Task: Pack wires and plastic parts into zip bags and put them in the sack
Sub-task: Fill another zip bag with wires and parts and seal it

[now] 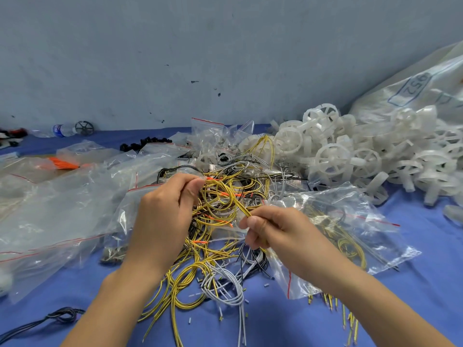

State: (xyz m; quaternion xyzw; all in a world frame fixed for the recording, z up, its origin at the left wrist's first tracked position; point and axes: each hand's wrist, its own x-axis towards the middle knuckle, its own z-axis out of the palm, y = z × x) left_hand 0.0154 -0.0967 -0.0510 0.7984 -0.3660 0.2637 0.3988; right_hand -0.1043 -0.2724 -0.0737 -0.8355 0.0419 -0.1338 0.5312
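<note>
Wires (200, 256), mostly yellow with grey and black ones mixed in, are heaped in a tangle on the blue cloth (275, 326). One yellow bundle (231, 197) is held stretched between the hands, its long axis slanting from lower right to upper left. Its near end is pinched between the thumb and curled fingers of the right hand (273, 229); farther along it is pinched by the thumb and forefinger of the left hand (162, 214), the other fingers being curled. The zip bag (350, 221), clear with a red line at the mouth and some yellow wires already inside, lies just under and to the right of the right hand, so that hand is the nearer to it; whether the bag is also gripped cannot be told. The bundle probably has to be freed from the tangle and turned end-first towards the bag mouth. White wheel-shaped plastic parts (333, 156) are piled to the right rear, against the pale sack (413, 91). Other bags (62, 201) are spread at the left.
</note>
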